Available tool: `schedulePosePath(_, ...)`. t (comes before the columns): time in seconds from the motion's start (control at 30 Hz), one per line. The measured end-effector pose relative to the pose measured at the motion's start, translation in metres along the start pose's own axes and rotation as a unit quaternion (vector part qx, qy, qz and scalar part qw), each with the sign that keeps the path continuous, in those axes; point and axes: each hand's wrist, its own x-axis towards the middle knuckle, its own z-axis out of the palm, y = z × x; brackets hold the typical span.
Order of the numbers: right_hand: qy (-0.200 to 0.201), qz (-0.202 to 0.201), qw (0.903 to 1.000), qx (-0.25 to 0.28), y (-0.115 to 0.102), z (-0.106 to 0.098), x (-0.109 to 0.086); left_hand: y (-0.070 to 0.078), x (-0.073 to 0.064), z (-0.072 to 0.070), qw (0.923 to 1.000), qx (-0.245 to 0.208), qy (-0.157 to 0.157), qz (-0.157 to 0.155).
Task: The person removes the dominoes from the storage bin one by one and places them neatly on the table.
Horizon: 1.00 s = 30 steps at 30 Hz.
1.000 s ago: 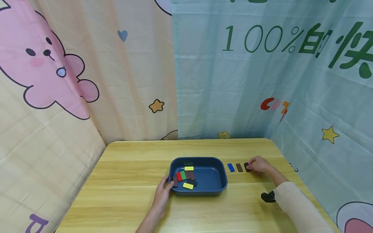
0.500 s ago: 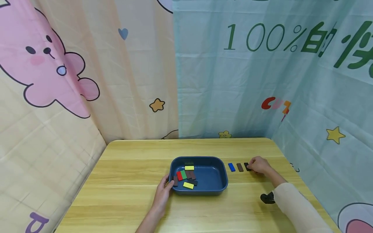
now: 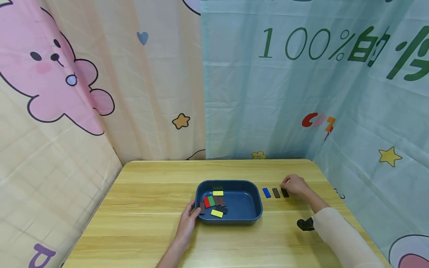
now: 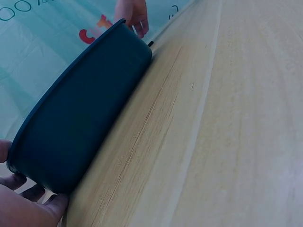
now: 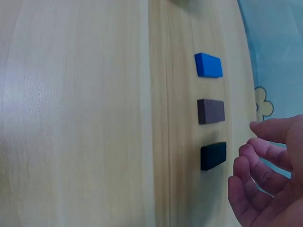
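Observation:
My left hand point(image 3: 186, 225) holds the left end of a dark blue rectangular tub point(image 3: 241, 210), thumb at the rim and fingers against the outer wall. Inside, toward the left, lie a red block point(image 3: 206, 202), a green block point(image 3: 211, 201), yellow blocks point(image 3: 216, 213) and several brown and black ones. To the tub's right, a blue block point(image 5: 208, 65), a brown block point(image 5: 211, 111) and a black block point(image 5: 213, 155) lie spaced in a row. Just above the black block, my right hand point(image 5: 272, 175) hovers with loosely bent fingers, holding nothing.
The wooden table point(image 3: 134, 219) meets printed curtains point(image 3: 161, 93) at its back and sides. A black object point(image 3: 305, 224) shows beside my right sleeve point(image 3: 342, 234).
My right hand has let go of the black block and lifted slightly away from it. The black block stays at the row's right end. My left hand and the tub look unmoved.

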Motion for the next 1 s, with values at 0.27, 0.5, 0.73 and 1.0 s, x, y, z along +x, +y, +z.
schedulePosePath(0.27, -0.032, -0.018, 0.9987, 0.034, -0.026, 0.001, 0.0, -0.001, 0.0, 0.0, 1.0, -0.002, 0.004, -0.005)
schedulePosePath(0.5, -0.033, -0.028, 0.9986, 0.03, -0.043, 0.002, 0.002, 0.0, -0.001, 0.0, 1.0, -0.005, 0.001, 0.0)
schedulePosePath(0.73, -0.039, -0.03, 0.9979, 0.042, -0.054, 0.002, 0.002, 0.002, -0.001, 0.0, 1.0, -0.005, 0.005, -0.004)
schedulePosePath(1.0, -0.052, -0.045, 0.9965, 0.049, -0.067, 0.002, 0.001, 0.002, -0.002, 0.001, 1.0, 0.003, 0.004, -0.008)
